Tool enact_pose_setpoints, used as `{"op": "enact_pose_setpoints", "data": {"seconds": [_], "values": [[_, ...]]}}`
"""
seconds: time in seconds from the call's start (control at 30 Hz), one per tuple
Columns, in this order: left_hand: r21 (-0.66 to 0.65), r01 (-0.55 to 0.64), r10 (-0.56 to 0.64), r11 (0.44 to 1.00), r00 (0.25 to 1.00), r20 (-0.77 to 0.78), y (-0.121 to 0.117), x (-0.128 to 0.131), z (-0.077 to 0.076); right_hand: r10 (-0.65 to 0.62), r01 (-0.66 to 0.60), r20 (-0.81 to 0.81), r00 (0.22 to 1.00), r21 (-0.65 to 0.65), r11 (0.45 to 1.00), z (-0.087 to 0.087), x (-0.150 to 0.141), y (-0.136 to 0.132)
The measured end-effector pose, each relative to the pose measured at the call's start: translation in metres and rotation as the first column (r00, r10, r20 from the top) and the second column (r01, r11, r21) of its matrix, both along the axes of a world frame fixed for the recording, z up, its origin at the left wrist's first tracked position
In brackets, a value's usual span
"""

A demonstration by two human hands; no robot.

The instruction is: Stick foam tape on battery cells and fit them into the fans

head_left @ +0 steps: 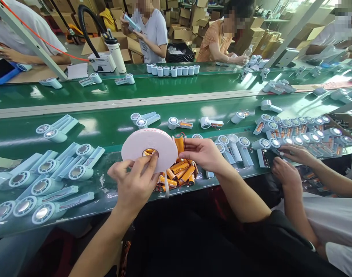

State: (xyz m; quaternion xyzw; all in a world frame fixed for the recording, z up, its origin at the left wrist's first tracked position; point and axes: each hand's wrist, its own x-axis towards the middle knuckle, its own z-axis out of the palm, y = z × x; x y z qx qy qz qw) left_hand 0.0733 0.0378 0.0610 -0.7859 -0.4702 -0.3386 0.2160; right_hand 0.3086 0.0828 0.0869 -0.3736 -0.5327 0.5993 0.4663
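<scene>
Two hands work together above the surface (112, 132): left hand (135, 181) pinches the tape roll (149, 148) upright; right hand (203, 153), at 3 o'clock, grips an orange battery (179, 143) against it; press squarely so tape seats flat.

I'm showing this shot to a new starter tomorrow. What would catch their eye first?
Dead centre, the left hand holds up a big white tape roll while the right hand presses an orange battery against its edge. Below them lies a heap of orange batteries. Pale blue fan housings crowd the green belt at left.
</scene>
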Motion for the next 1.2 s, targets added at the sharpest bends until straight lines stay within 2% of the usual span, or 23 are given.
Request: {"op": "enact_pose_setpoints", "data": {"seconds": [0.07,0.13,0.2,0.23,0.27,0.33,0.37,0.43,0.47,0.5,0.53,0.57,0.6,0.67,0.73,0.8,0.87,0.93,1.0,1.1,1.2], "values": [[-0.025,-0.048,0.05,0.999,0.997,0.066,-0.003,0.006,-0.009,-0.163,0.161,-0.139,0.977,-0.021,0.987,-0.015,-0.022,-0.005],[-0.076,-0.087,0.096,0.993,0.988,0.125,-0.007,0.014,-0.021,-0.307,0.294,-0.23,0.924,-0.09,0.952,-0.026,-0.03,-0.005],[-0.148,-0.096,0.114,0.984,0.986,0.118,-0.008,0.02,-0.029,-0.412,0.401,-0.251,0.876,-0.096,0.911,-0.027,-0.016,0.009],[-0.205,-0.096,0.117,0.974,0.988,0.096,-0.005,0.022,-0.032,-0.458,0.459,-0.255,0.852,-0.059,0.886,-0.024,-0.002,0.021],[-0.282,-0.088,0.111,0.955,0.991,0.068,0.0,0.022,-0.032,-0.519,0.544,-0.291,0.804,0.007,0.839,-0.021,0.014,0.034],[-0.48,-0.018,0.033,0.877,0.999,0.024,0.017,0.013,-0.028,-0.576,0.637,-0.342,0.742,0.097,0.764,-0.015,0.046,0.06],[-0.581,0.048,-0.04,0.813,0.999,0.026,0.027,0.004,-0.025,-0.574,0.634,-0.324,0.752,0.114,0.765,-0.014,0.057,0.069],[-0.698,0.166,-0.143,0.697,0.986,0.092,0.047,-0.025,-0.019,-0.535,0.571,-0.25,0.807,0.1,0.815,-0.018,0.07,0.072],[-0.704,0.163,-0.107,0.691,0.987,0.124,0.055,-0.044,-0.018,-0.509,0.533,-0.212,0.834,0.076,0.843,-0.022,0.072,0.066],[-0.685,0.093,-0.001,0.722,0.991,0.134,0.059,-0.067,-0.019,-0.488,0.504,-0.186,0.853,0.05,0.862,-0.028,0.073,0.057],[-0.65,-0.04,0.157,0.759,0.98,0.123,0.06,-0.091,-0.023,-0.476,0.488,-0.171,0.863,0.03,0.873,-0.034,0.075,0.047],[-0.605,-0.213,0.325,0.767,0.942,0.081,0.057,-0.115,-0.028,-0.474,0.482,-0.161,0.866,0.018,0.876,-0.042,0.078,0.036],[-0.569,-0.368,0.454,0.736,0.891,0.01,0.052,-0.139,-0.035,-0.476,0.483,-0.152,0.866,0.01,0.876,-0.048,0.082,0.026],[-0.541,-0.531,0.553,0.653,0.822,-0.14,0.037,-0.178,-0.049,-0.49,0.493,-0.141,0.86,-0.016,0.87,-0.06,0.094,0.012],[-0.544,-0.553,0.525,0.632,0.821,-0.224,0.024,-0.201,-0.059,-0.52,0.517,-0.145,0.842,-0.061,0.854,-0.067,0.106,0.007],[-0.54,-0.506,0.451,0.673,0.859,-0.242,0.022,-0.207,-0.061,-0.549,0.541,-0.158,0.821,-0.093,0.836,-0.068,0.112,0.008],[-0.521,-0.43,0.359,0.738,0.903,-0.238,0.035,-0.197,-0.057,-0.54,0.533,-0.148,0.829,-0.086,0.842,-0.062,0.112,0.016],[-0.511,-0.327,0.242,0.795,0.943,-0.227,0.064,-0.177,-0.049,-0.498,0.496,-0.118,0.859,-0.05,0.867,-0.052,0.105,0.032],[-0.529,-0.221,0.122,0.819,0.969,-0.215,0.103,-0.152,-0.041,-0.443,0.444,-0.084,0.893,-0.002,0.896,-0.041,0.092,0.053],[-0.62,-0.137,-0.008,0.772,0.974,-0.226,0.165,-0.125,-0.035,-0.346,0.347,-0.04,0.938,0.044,0.937,-0.028,0.062,0.092],[-0.697,-0.117,-0.083,0.707,0.966,-0.246,0.206,-0.122,-0.04,-0.208,0.205,0.03,0.978,0.071,0.976,-0.025,0.023,0.132]]}}
